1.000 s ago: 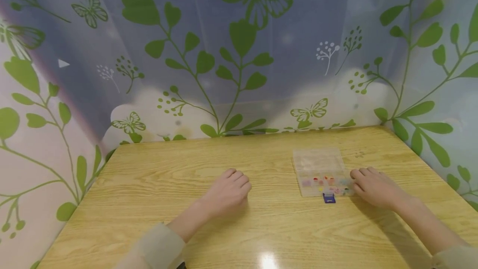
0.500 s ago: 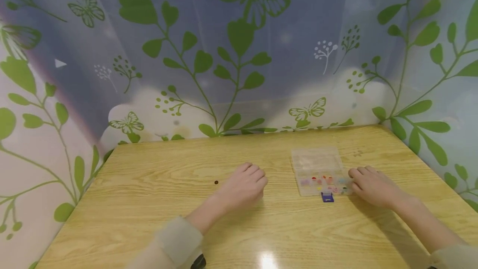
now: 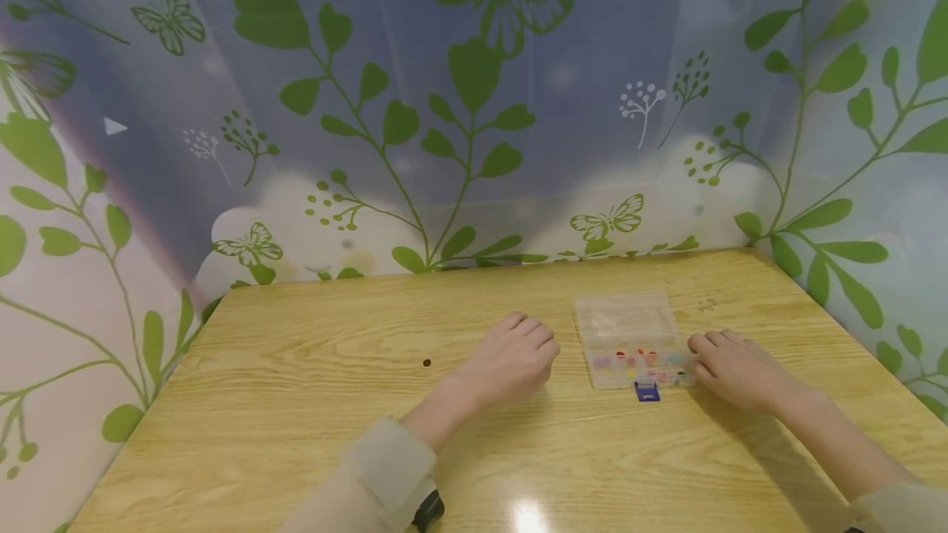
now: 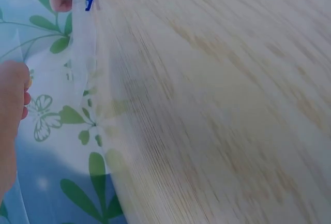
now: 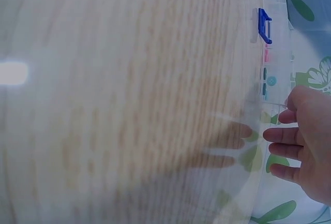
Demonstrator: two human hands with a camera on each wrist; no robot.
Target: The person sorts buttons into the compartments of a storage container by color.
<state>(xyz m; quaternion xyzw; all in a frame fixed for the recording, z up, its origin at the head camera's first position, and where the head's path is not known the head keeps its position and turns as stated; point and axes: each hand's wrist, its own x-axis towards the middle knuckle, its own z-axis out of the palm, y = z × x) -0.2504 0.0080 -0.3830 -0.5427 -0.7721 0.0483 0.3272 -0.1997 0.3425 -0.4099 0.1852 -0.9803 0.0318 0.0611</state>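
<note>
A clear plastic box (image 3: 601, 378) with small compartments of colourful little pieces lies lid-open on the right of the table. Its blue latch (image 3: 647, 391) points toward me. My right hand (image 3: 741, 368) rests at the box's right end, thumb and fingertips at the edge; several fingers look fairly straight in the right wrist view. My left hand (image 3: 514, 356), fingers curled in, is above the table left of the box. A small yellowish spot shows at its fingertips in the left wrist view; I cannot tell whether something is held. A dark round button-like piece (image 3: 426, 363) lies left of this hand.
The wood-grain table (image 3: 311, 401) ends at the back against a curtain (image 3: 400, 105) printed with green leaves and butterflies. More of the patterned cloth hangs at both sides. A bright light reflection lies near the front of the table.
My left hand has moved right, toward the box, uncovering the dark round piece on the table. The right hand and the box have stayed in place.
</note>
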